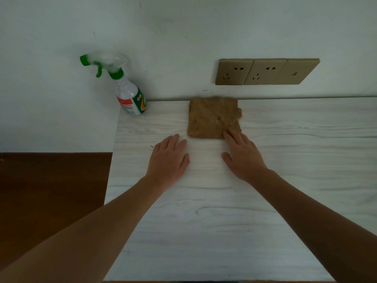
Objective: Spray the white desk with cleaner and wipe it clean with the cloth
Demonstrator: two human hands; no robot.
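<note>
Both hands lie flat on the white table (285, 152), fingers relaxed and holding nothing. The left hand (169, 160) rests just short of the brown cloth (214, 117); the right hand (243, 156) touches its near corner with its fingertips. The spray bottle (127, 92) stands at the far left corner, against the wall.

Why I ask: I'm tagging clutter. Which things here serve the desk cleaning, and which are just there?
For the job: spray bottle, brown cloth, white desk, left hand, right hand.
Just there: wall sockets, dark brown surface beside the desk.
</note>
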